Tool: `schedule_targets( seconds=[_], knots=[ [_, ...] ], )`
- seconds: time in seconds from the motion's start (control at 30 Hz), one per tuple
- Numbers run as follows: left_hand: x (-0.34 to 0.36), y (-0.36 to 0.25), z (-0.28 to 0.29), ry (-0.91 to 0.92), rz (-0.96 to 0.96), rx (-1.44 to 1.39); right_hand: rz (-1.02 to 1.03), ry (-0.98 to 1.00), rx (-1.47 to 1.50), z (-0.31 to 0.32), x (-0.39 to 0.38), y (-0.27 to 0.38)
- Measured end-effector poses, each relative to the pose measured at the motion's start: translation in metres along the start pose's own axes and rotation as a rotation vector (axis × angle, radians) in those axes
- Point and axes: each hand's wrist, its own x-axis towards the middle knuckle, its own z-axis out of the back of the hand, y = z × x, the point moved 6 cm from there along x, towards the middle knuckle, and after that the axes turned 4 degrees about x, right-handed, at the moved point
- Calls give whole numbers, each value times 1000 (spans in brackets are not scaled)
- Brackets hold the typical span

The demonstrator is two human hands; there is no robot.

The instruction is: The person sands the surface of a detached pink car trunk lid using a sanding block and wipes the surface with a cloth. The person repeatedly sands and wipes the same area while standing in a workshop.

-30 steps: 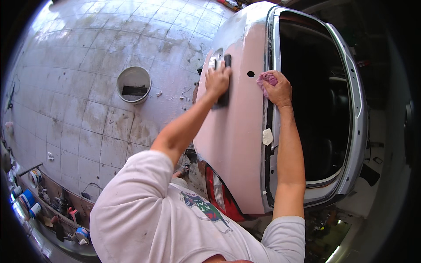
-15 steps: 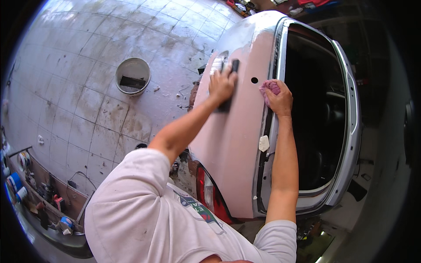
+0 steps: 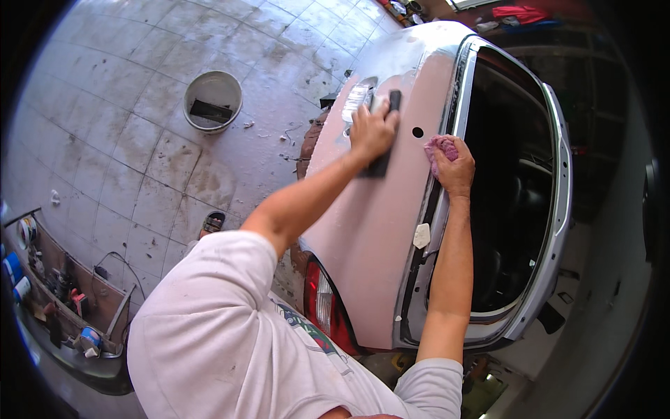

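A car's rear side panel (image 3: 363,258) lies under both arms, mostly covered in pale pink primer or filler, with bare metal showing toward its far end. My left hand (image 3: 373,133) is closed over a long dark sanding block (image 3: 379,167), which lies against the pink surface left of a round black hole (image 3: 418,133). Right of that hole, my right hand (image 3: 458,167) grips a crumpled pink cloth (image 3: 441,150) beside the window frame. Part of the block is hidden beneath my left fingers.
A bucket (image 3: 213,82) with a dark block inside stands on the tiled floor (image 3: 112,133). At lower left, a bumper (image 3: 73,370) holds cans and tools. A red and clear tail light (image 3: 322,307) sits at the panel's near end. The dark window opening (image 3: 502,230) is at right.
The view has shifted slightly. My left hand and the sanding block have moved a little to the right in the picture, still on the panel; the right hand keeps the cloth.
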Motion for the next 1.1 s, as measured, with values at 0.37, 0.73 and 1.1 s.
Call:
schedule_targets(
  seconds=[0.37,0.73,1.1],
  knots=[
    [84,-2,5,-68,-40,38,31,12,33,-4,8,19],
    [-55,29,22,49,-513,-47,-22,-2,7,4,-5,5],
    [-97,6,18,26,-234,11,-47,-1,-13,4,-7,11]
  ],
)
